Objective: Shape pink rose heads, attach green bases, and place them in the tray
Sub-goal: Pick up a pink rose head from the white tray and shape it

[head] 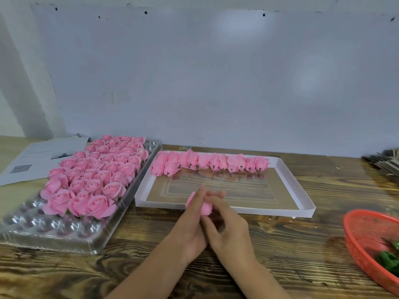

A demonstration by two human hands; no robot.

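One far row of finished roses (211, 161) lies in the white tray (302, 207), most of it bare. My left hand (192, 223) and right hand (226, 225) both clamp a rose head (205, 208) at its near edge; many open roses (95, 178) wait left, green bases (387, 258) right.

Craft workshop, wooden bench (280, 255), trays of roses (92, 178)

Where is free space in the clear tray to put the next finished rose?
Empty cups run along the clear tray's near edge and near left corner, in front of the finished roses, with a few more at its far right corner. The middle is packed. Both hands hold the rose head.
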